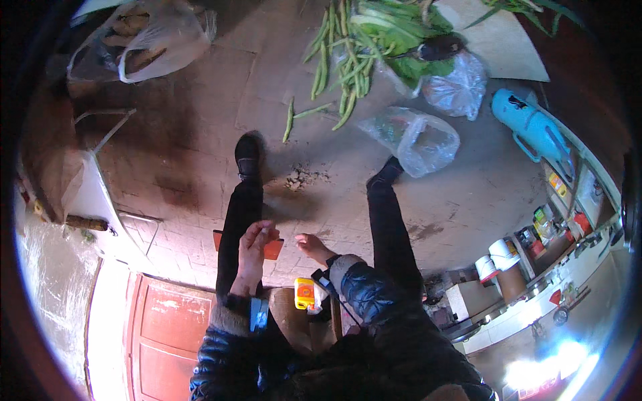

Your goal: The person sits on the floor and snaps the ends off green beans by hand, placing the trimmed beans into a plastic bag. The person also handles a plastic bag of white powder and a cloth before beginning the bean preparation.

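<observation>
My left hand (257, 241) is raised above the floor, thumb and fingertips pinched together. A pale spot shows at the fingertips; whether it is a small held thing or a nail I cannot tell. A device with a lit face (259, 314) sits at the left wrist. To its right, apart from it, my right hand (312, 247) has loosely bent fingers with nothing visible in them. Behind the left hand shows a flat orange-red piece (274, 249). Between my feet lies a small heap of pale and dark scraps (300, 179). A yellow container (304, 293) stands below my hands.
Ahead lie green beans (346, 75), leafy greens (391, 30) and a clear plastic bag (426, 143). A turquoise vacuum flask (534, 125) is at right, near a shelf with white tubs (503, 254). A filled plastic bag (175, 42) lies far left; a reddish door (170, 321) is lower left.
</observation>
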The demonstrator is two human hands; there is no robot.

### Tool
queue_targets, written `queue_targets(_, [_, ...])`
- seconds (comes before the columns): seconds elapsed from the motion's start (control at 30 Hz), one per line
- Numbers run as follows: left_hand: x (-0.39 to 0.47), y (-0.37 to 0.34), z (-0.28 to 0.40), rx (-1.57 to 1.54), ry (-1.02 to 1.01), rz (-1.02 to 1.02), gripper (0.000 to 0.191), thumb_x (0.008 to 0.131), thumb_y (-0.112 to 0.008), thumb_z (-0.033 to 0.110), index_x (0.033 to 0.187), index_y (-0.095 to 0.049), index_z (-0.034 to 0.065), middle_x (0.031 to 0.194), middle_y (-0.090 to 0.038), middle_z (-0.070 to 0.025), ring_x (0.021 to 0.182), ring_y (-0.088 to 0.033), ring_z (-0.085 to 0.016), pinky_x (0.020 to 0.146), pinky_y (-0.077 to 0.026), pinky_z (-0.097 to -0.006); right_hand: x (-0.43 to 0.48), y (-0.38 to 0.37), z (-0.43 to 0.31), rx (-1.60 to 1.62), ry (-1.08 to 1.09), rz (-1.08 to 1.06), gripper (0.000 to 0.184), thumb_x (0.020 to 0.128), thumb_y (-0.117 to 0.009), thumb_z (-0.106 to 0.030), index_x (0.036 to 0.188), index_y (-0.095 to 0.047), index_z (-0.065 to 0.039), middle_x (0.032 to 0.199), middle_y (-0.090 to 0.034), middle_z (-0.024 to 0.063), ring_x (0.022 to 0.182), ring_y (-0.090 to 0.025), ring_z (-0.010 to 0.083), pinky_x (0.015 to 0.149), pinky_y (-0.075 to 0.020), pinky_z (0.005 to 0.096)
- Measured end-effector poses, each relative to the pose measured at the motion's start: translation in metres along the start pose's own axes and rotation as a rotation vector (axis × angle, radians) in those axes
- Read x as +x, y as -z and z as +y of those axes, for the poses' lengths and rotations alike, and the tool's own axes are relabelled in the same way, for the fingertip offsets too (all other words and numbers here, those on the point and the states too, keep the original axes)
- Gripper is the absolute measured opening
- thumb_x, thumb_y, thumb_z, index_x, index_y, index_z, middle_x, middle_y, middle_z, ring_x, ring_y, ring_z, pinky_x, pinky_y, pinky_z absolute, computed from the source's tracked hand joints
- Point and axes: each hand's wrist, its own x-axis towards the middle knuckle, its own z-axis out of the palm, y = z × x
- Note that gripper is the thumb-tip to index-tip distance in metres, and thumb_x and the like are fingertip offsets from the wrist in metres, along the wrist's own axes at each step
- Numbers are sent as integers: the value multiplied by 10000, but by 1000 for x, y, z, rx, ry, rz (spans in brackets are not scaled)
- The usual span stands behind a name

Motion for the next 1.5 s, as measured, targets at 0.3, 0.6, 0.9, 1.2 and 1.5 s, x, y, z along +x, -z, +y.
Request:
queue_targets(0.3, [9, -9, 10, -7, 113, -26, 192, 919, -471, 86, 1074, -556, 10, 881, -601, -50, 866, -568, -128, 827, -430, -253, 62, -83, 66, -576, 239, 81, 477, 799, -592, -221, 1190, -435, 2, 1081, -533, 198, 1008, -525, 332, 864, -442, 401])
queue_targets(0.6, [12, -13, 20, 58, 91, -1, 198, 922, -467, 104, 1075, -542, 3, 864, -610, -74, 841, -576, -145, 809, -441, -272, 81, -103, 64, -401, 172, 40, 371, 879, -456, -384, 898, -547, -25, 899, -582, 213, 871, -566, 345, 717, -449, 400])
queue_targets(0.9, [13, -17, 24, 137, 48, -18, 216, 927, -447, 72, 1105, -530, -18, 948, -598, -74, 896, -567, -135, 851, -432, -267, 96, -77, 81, -469, 299, -24, 132, 835, -534, -163, 859, -534, -34, 777, -594, 178, 741, -592, 328, 653, -472, 418])
queue_targets(1.2, [20, -33, 41, 272, -79, 15, 189, 921, -448, 56, 1075, -541, 0, 883, -591, -43, 862, -550, -106, 806, -420, -237, 39, 95, 89, -714, 135, -90, 278, 726, -624, -186, 940, -549, -25, 831, -602, 200, 830, -589, 367, 720, -468, 441])
queue_targets(1.5, [26, -52, 76, 186, -138, 67, 205, 918, -467, 95, 1082, -542, -3, 865, -603, -47, 872, -554, -114, 843, -402, -248, 24, 112, 34, -830, 370, 121, 934, 608, -793, -224, 1365, -264, -89, 1265, -370, 288, 1146, -421, 435, 850, -467, 455])
